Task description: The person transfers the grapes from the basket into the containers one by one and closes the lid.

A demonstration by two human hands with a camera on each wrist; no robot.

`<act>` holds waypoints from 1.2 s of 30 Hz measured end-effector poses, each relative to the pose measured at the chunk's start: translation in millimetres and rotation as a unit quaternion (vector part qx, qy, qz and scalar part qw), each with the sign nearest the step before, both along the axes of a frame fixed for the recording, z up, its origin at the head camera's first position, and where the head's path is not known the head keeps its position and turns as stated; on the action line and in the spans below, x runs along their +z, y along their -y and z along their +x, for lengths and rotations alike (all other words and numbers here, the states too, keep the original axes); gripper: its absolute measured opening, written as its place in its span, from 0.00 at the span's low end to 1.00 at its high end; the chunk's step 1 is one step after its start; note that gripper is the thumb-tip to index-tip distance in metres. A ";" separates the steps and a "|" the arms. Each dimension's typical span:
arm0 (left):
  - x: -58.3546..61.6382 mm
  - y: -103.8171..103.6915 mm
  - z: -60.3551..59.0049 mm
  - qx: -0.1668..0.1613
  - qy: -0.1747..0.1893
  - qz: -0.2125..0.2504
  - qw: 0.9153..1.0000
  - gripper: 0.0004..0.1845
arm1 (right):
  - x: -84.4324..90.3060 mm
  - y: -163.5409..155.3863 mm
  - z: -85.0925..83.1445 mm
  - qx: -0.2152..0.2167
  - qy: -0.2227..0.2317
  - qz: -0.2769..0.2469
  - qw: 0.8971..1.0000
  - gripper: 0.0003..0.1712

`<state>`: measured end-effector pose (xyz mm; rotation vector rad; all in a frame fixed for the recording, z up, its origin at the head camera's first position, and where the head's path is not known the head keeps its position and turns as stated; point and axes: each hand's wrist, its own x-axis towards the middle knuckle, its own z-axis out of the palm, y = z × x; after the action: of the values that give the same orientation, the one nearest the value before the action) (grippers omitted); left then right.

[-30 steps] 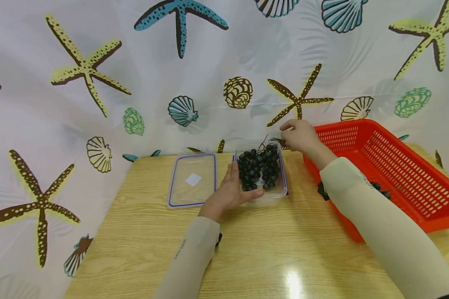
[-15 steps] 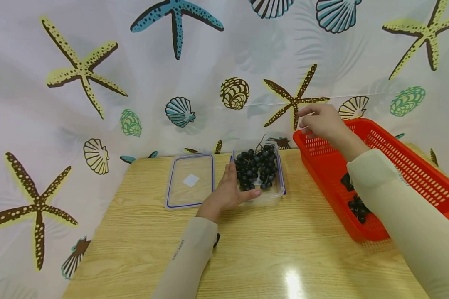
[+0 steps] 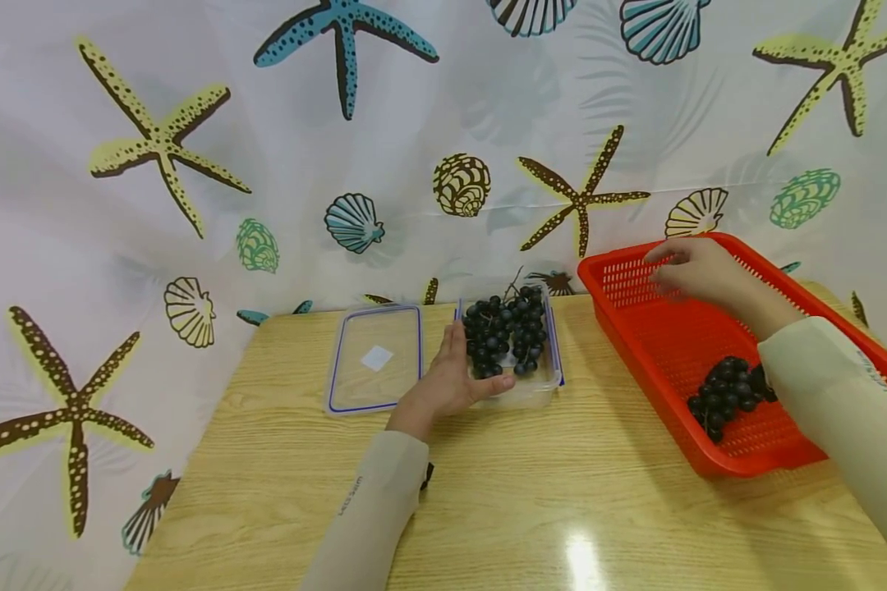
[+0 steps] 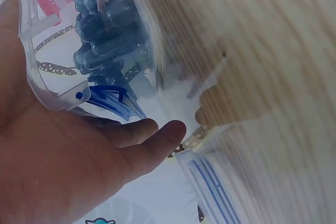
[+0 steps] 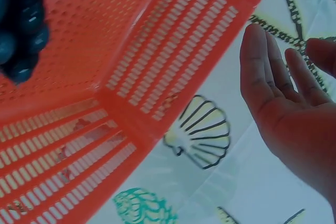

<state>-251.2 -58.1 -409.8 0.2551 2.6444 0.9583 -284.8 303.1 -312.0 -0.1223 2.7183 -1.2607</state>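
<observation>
A clear plastic container (image 3: 556, 371) on the wooden table holds a bunch of dark grapes (image 3: 506, 335). My left hand (image 3: 452, 376) rests against its left wall with straight fingers, and the thumb lies along the front wall. The left wrist view shows that palm (image 4: 79, 166) beside the container's rim (image 4: 37, 72) and the grapes (image 4: 102, 30). My right hand (image 3: 693, 268) hovers over the far end of a red perforated basket (image 3: 636, 328), fingers relaxed and empty. A second bunch of dark grapes (image 3: 732, 394) lies inside it. The right wrist view shows the hand (image 5: 283, 103) beyond the basket wall (image 5: 157, 66).
The container's clear lid (image 3: 375, 357), edged in blue, lies flat on the table just left of my left hand. A curtain printed with starfish and shells (image 3: 266, 164) hangs close behind the table. Bare tabletop (image 3: 532, 501) stretches toward me.
My right hand left the container's far right corner, rose, and moved right over the red basket. The basket's grapes have come into view. My left hand stayed on the container.
</observation>
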 end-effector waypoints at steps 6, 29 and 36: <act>-1.7 1.4 -1.0 -0.003 -0.002 0.004 1.000 0.67 | -15.8 -30.2 1.8 0.009 0.026 0.032 0.999 0.25; -1.3 1.9 -2.6 -0.005 -0.004 0.001 1.000 0.67 | -45.4 -100.7 7.7 0.103 0.310 0.081 0.942 0.33; -2.0 0.8 -3.4 -0.006 -0.002 -0.005 1.000 0.68 | -50.1 -106.4 7.5 0.136 0.354 0.048 0.924 0.44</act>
<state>-254.6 -58.9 -411.8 0.2697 2.6484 0.9419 -277.3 409.5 -362.1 -0.0220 2.0429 -0.8648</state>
